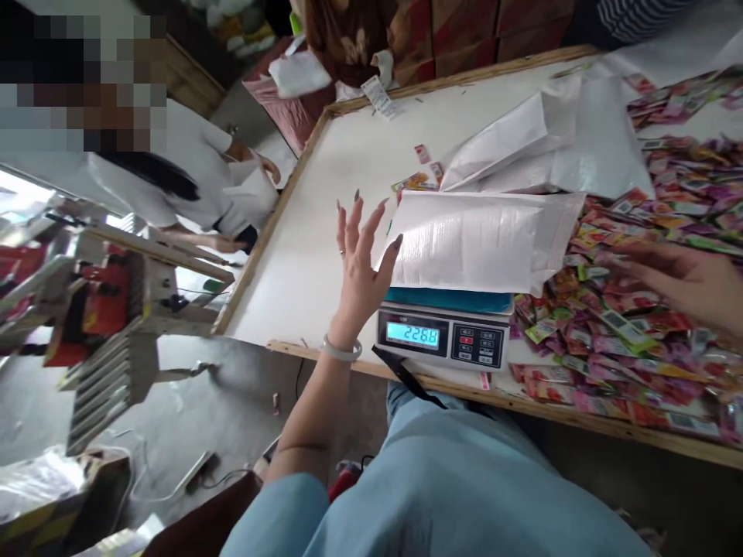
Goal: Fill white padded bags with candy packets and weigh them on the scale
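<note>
A white padded mailer (464, 240) lies flat on a digital scale (444, 340) with a blue-green plate and a lit display that seems to read 226.8. My left hand (363, 259) is raised at the mailer's left edge, fingers spread and holding nothing; whether the thumb touches the mailer I cannot tell. Over a large pile of small colourful snack packets (632, 325), my right hand (685, 278) reaches in from the right with fingers stretched out, its fingertips at the packets. I make out no packet held in it.
More white mailers (522, 139) lie behind the scale. A few loose packets (421, 179) and a printed label (378, 97) are on the white table (302, 232), which has a raised wooden rim. Two people stand beyond its edges, handling white bags. A metal rack (116, 348) stands at left.
</note>
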Demonstrator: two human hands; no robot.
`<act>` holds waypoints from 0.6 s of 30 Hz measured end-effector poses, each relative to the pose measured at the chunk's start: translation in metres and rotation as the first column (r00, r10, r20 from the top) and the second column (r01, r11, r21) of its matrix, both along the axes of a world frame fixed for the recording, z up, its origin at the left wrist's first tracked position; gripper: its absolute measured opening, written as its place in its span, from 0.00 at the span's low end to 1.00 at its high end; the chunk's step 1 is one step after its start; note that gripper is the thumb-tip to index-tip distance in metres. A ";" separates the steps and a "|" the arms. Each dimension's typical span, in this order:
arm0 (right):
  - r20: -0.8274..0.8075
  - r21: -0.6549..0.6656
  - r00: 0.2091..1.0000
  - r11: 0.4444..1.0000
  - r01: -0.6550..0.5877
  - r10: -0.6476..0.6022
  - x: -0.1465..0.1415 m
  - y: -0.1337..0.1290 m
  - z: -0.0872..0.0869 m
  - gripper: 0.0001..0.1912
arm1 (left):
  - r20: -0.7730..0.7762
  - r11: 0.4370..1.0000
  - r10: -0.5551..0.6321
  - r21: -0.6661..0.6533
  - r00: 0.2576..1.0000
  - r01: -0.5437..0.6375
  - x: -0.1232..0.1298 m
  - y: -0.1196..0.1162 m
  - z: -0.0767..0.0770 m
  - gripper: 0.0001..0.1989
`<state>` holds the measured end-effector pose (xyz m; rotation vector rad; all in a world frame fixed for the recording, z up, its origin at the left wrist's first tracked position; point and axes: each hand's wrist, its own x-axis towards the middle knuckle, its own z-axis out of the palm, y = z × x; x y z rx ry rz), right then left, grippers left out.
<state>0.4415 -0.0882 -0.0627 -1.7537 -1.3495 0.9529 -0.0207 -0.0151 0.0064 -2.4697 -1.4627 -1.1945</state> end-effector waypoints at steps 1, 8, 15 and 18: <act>-0.020 -0.056 0.999 0.998 0.028 -0.029 0.001 -0.005 0.001 0.23 | -0.003 1.000 -0.005 -0.003 1.000 0.005 0.001 0.001 0.001 0.26; 0.011 -0.040 0.995 0.994 0.098 -0.097 -0.003 -0.003 0.015 0.30 | 0.089 0.995 0.096 -0.049 0.991 -0.092 -0.003 0.003 0.015 0.24; 0.012 0.041 0.998 0.997 0.064 -0.065 -0.004 0.006 0.017 0.25 | 0.065 0.998 -0.062 -0.001 0.996 0.062 0.039 -0.008 -0.001 0.29; -0.024 0.081 0.999 0.996 0.031 -0.029 0.000 0.018 0.018 0.28 | -0.055 0.965 -0.218 0.133 0.974 0.224 0.075 -0.023 -0.019 0.43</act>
